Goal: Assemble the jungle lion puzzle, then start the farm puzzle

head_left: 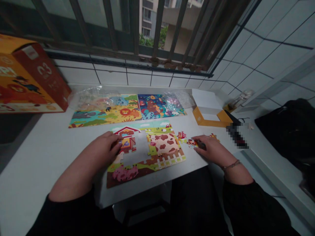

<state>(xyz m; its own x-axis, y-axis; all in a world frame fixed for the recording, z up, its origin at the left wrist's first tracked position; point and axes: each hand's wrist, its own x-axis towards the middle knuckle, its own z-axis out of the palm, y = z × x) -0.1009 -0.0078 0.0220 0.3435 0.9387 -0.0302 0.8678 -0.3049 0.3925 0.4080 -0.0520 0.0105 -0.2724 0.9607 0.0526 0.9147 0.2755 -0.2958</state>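
Note:
A farm jigsaw puzzle (166, 144) lies partly assembled on the white table, with a cow, a pig and a red barn on it. A grey gap shows in its middle. My left hand (109, 147) is at the puzzle's left edge, its thumb and fingers bent around a barn piece (126, 144). To the right of the puzzle, my right hand (209, 147) has its fingertips closed on a small puzzle piece (191, 143) at the table surface. Beside it lies a loose piece with red and white (182, 135). Another orange piece (214, 137) is partly hidden behind my right hand.
Behind lie a savanna puzzle (105, 114) and a dark blue forest puzzle (155, 106), with clear plastic bags (93, 97) over parts of them. An open yellow-and-white box (211, 113) stands right, a large orange box (31, 78) left. A barred window backs the table.

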